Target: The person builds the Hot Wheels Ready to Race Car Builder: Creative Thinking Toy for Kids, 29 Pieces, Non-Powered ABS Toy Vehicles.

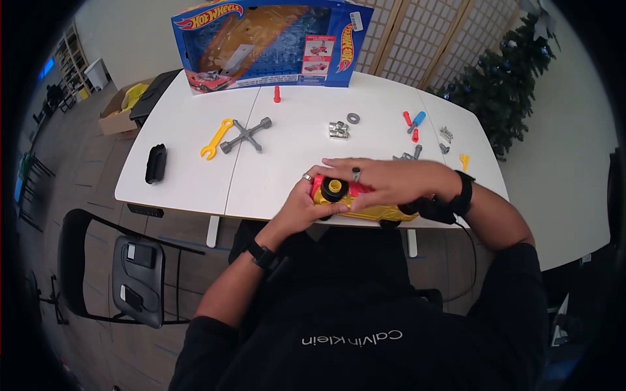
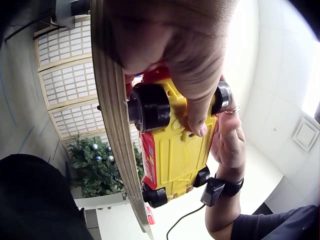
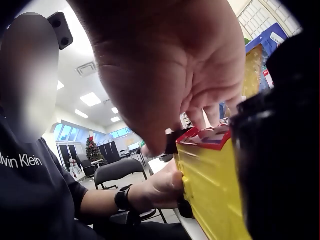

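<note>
Here, the left hand (image 1: 300, 205) grips the left end of the tipped toy car (image 1: 378, 212), thumb beside 1 wheel (image 1: 334, 189); the right hand (image 1: 398, 180) curls over its top, at the near edge of the table (image 1: 182, 176).

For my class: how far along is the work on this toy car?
Partway, it seems. Four black wheels are already on. The left hand and right hand hold the toy car with its underside showing. Probably left: fitting the loose silver engine piece, grey ring and red bolts, which lie on the table.
</note>
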Demonstrator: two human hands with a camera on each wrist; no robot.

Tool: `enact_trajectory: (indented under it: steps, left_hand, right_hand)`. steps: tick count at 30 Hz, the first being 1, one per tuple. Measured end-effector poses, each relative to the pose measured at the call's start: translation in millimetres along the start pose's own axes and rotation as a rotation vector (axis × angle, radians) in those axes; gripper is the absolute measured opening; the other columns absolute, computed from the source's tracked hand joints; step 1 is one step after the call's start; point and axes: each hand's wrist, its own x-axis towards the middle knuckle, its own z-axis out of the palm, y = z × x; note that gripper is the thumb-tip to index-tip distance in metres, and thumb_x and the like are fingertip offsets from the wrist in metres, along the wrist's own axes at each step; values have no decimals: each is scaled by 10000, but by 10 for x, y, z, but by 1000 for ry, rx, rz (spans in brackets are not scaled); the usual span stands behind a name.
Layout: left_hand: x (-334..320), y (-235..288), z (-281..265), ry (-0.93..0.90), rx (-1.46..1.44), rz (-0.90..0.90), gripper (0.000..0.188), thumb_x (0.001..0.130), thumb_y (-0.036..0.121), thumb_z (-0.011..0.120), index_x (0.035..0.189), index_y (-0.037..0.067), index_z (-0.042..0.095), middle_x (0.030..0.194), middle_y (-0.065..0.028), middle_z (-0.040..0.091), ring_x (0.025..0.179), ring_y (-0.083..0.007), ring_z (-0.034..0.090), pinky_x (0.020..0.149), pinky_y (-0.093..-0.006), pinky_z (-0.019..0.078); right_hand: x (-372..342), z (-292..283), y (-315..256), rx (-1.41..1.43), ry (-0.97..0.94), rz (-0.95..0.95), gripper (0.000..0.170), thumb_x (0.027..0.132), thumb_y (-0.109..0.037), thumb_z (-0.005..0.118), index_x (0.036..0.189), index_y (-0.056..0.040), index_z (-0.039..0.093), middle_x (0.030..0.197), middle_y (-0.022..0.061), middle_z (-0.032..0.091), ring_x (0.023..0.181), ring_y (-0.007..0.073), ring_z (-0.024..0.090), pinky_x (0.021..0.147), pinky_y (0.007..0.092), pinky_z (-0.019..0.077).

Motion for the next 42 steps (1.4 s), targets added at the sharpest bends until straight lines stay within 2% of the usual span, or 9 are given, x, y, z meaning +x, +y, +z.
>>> enact_trajectory:
  steps: [6, 11, 14, 16, 22, 27, 31, 34, 42]
  left_hand:
    - [5, -52, -7, 6, 49, 81, 710, 767, 99, 955, 1319, 48, 511, 1222, -31, 641, 1151, -124, 620, 1041, -303, 518]
    - [17, -155, -72, -19, 46, 169, 746, 748, 171, 971, 1326, 54, 515, 1227, -32, 631, 1175, -131, 600, 1064, -311, 491]
    - [19, -220, -88, -27, -22, 165, 699, 785, 187, 942, 1325, 56, 518, 1229, -40, 628, 1177, -135, 593, 1066, -311, 482]
    - [27, -222, -95, -31, -30, 159, 681, 800, 200, 927, 1325, 54, 518, 1228, -44, 628, 1175, -135, 593, 1066, -309, 481]
    - [23, -185, -78, -28, -56, 148, 636, 851, 247, 885, 1330, 43, 520, 1238, -57, 620, 1181, -143, 593, 1064, -301, 482]
    - [19, -208, -92, -38, -56, 110, 731, 847, 313, 889, 1401, 36, 502, 1276, -71, 607, 1218, -156, 578, 1095, -313, 457]
    - [16, -177, -60, -20, -109, 125, 948, 842, 314, 896, 1579, 25, 375, 1353, -89, 571, 1289, -166, 537, 1143, -326, 410]
    - [45, -169, -62, -37, -80, 201, 842, 868, 302, 883, 1514, 19, 422, 1325, -71, 583, 1260, -153, 551, 1124, -321, 426]
    - [42, -286, -101, -35, -141, 145, 662, 895, 316, 870, 1361, 47, 483, 1260, -45, 607, 1185, -123, 568, 1052, -300, 462]
  right_hand:
    - [264, -680, 1207, 65, 70, 522, 556, 1058, -399, 624, 1522, -108, 526, 1287, 194, 677, 1233, 311, 629, 1079, 389, 475]
    - [449, -407, 2091, -276, 9, 401, 627, 977, -248, 724, 1556, -168, 500, 1168, 199, 638, 1123, 358, 624, 1015, 435, 479]
    - [584, -306, 2270, -293, -3, 359, 530, 938, -205, 740, 1440, -98, 610, 1170, 189, 671, 1125, 357, 649, 1018, 429, 492]
    - [626, -304, 2388, -325, 41, 293, 415, 929, -169, 754, 1324, -80, 661, 1065, 154, 662, 1001, 297, 657, 883, 403, 528]
    - [572, -516, 957, 98, 179, 192, 382, 856, -190, 872, 1197, -90, 731, 1071, 34, 678, 937, 157, 642, 805, 331, 539]
    - [389, -446, 47, 125, 81, -175, 402, 872, -247, 839, 1240, -119, 743, 1068, 65, 704, 901, 192, 662, 811, 342, 556]
    - [341, -313, -64, 110, 82, -133, 437, 840, -262, 845, 1237, -118, 732, 1042, 81, 706, 920, 237, 670, 824, 373, 549]
    - [311, -249, -68, -92, 77, -89, 481, 805, -266, 868, 1250, -117, 761, 1147, 77, 763, 1067, 281, 670, 980, 395, 528]
    - [237, -247, -128, -145, 23, -67, 418, 809, -181, 835, 1219, -126, 771, 1151, 65, 762, 1104, 274, 697, 933, 394, 570]
